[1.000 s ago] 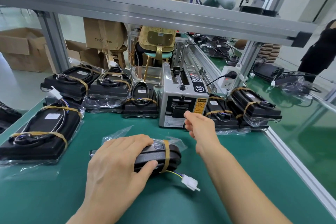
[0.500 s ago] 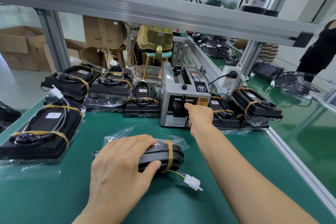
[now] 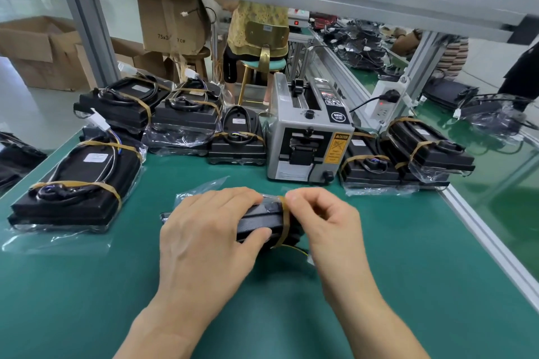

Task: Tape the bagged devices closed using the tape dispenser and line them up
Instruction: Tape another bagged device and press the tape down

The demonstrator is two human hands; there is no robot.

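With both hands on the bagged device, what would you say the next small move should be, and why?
Probably press the tape down onto the bag. The right hand has its fingers curled at the top of the bagged device, beside the tan band, apparently pinching a strip I cannot make out. The left hand grips the device steady on the green mat, so smoothing it on seems next.

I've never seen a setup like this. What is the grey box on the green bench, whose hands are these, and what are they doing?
There is one view, from a camera worn on the worker's head, looking down at their own hands. The grey box is a tape dispenser standing on the green bench. Around it lie black devices in clear bags, already bound with brown tape. The left hand holds one bagged device down. The right hand has its fingers curled at the device's taped end; any tape piece it holds is too small to tell.
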